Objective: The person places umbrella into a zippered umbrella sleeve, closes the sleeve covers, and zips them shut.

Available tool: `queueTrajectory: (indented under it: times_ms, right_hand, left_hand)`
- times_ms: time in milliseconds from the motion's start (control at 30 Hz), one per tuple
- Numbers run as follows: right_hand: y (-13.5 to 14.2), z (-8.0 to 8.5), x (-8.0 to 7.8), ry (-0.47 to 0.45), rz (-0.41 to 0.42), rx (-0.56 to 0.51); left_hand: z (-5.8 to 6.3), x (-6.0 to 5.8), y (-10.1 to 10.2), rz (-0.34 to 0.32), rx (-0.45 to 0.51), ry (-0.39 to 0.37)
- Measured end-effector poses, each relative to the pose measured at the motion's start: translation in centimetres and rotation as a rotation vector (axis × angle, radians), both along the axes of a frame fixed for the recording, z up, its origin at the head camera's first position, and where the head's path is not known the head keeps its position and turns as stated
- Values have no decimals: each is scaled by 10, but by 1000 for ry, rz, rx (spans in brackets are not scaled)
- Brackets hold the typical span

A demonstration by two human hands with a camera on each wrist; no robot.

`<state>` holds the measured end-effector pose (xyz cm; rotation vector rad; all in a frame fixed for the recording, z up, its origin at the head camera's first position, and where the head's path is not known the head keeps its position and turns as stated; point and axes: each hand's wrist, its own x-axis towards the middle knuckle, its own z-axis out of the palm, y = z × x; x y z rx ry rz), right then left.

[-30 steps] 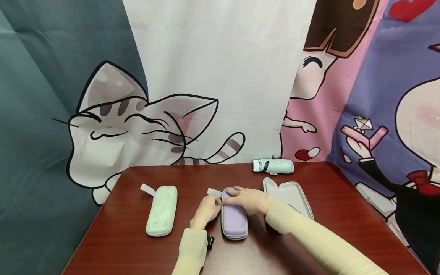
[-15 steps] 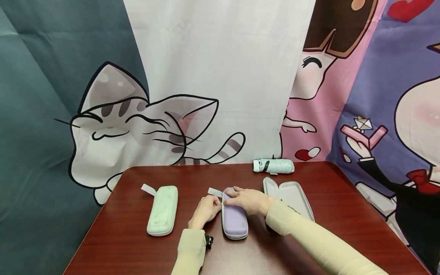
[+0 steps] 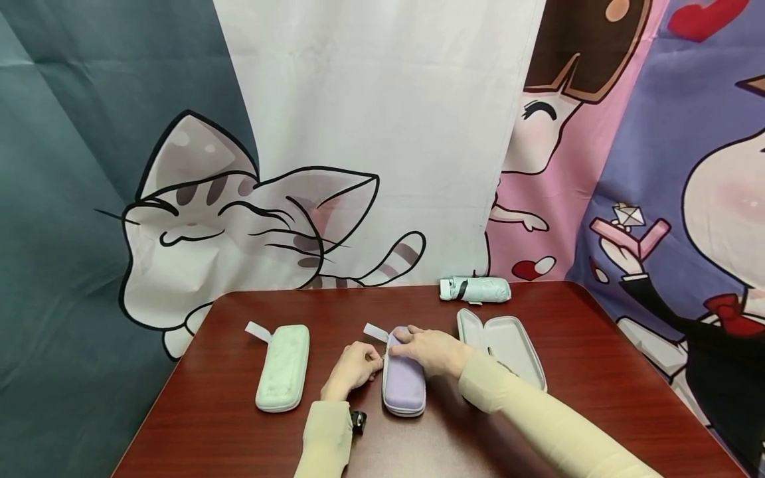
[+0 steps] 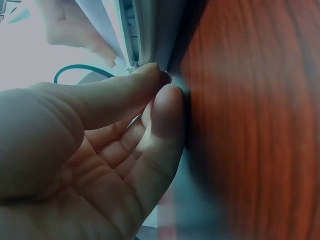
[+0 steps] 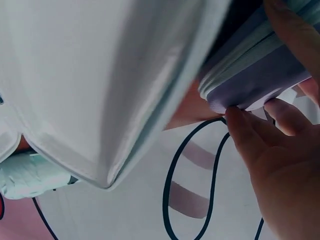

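Observation:
A purple zip case (image 3: 405, 385) lies lengthwise on the table, a white strap (image 3: 376, 332) at its far left corner. My left hand (image 3: 351, 368) is at its left side, thumb and forefinger pinching the zipper pull. In the left wrist view the zipper slider (image 4: 132, 69) shows right at the thumb tip, with a narrow gap in the case edge beyond it. My right hand (image 3: 435, 352) reaches over the case from the right and holds its far half. In the right wrist view its fingertips (image 5: 236, 114) press on the purple cover.
A pale green zip case (image 3: 283, 368) with a white strap lies shut on the left. To the right, partly behind my right forearm, an open case (image 3: 516, 342) shows its pale lining. A folded mint umbrella (image 3: 478, 289) lies at the table's far edge, before a printed cloth.
My left hand has slid a little toward me and left along the case's left side. The near end of the purple case has shifted slightly left. My right hand stays on it.

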<state>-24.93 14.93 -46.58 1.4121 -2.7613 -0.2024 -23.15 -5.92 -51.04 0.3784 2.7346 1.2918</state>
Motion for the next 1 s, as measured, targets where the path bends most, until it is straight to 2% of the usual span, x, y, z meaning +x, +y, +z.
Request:
queueTrajectory:
  times_ms: [267,667,1000]
  right_hand:
    - [-6,2,5,29,-66,8]
    - [-14,0,9,72,-143,-40]
    - [-13,-4,5,-67,-143,-113]
  left_hand:
    - [1,3,-6,-22,24,-26]
    - [1,11,-19,-40,51,-55]
    - [-2,17,-28,-46,77,-62]
